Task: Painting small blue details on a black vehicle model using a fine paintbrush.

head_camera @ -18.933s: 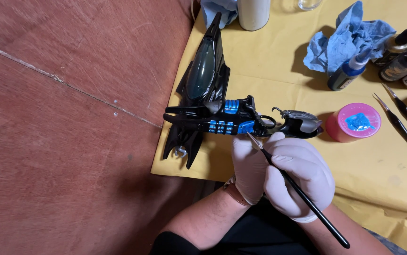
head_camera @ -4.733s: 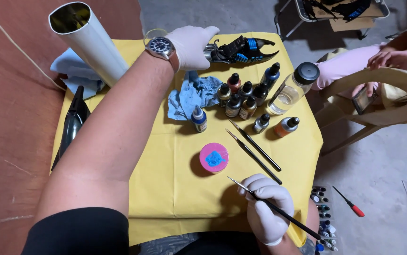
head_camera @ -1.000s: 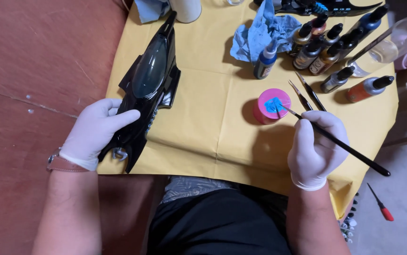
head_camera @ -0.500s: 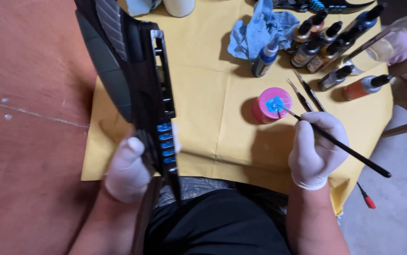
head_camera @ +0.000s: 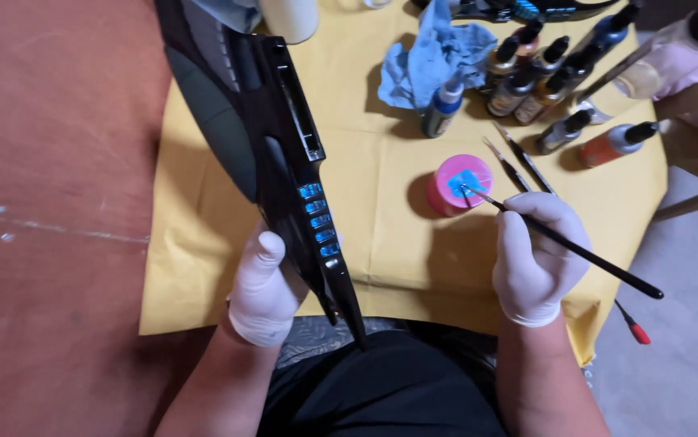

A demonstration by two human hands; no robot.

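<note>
The left hand (head_camera: 266, 283) in a white glove has its fingers wrapped tight around a long black plastic model part with small blue squares (head_camera: 284, 162), holding it up over the yellow paper sheet (head_camera: 381, 243). The right hand (head_camera: 537, 251) pinches a thin black paintbrush (head_camera: 563, 243), its tip in blue paint on the round pink lid (head_camera: 460, 183). This looks like loading the brush; the next dab would need a steady, gentle touch.

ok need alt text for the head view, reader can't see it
A person in white gloves holds a long black model part with blue-painted panels upright in the left hand, while the right hand dips a thin paintbrush into blue paint on a pink lid. Paint bottles and a blue cloth lie on yellow paper.
</note>
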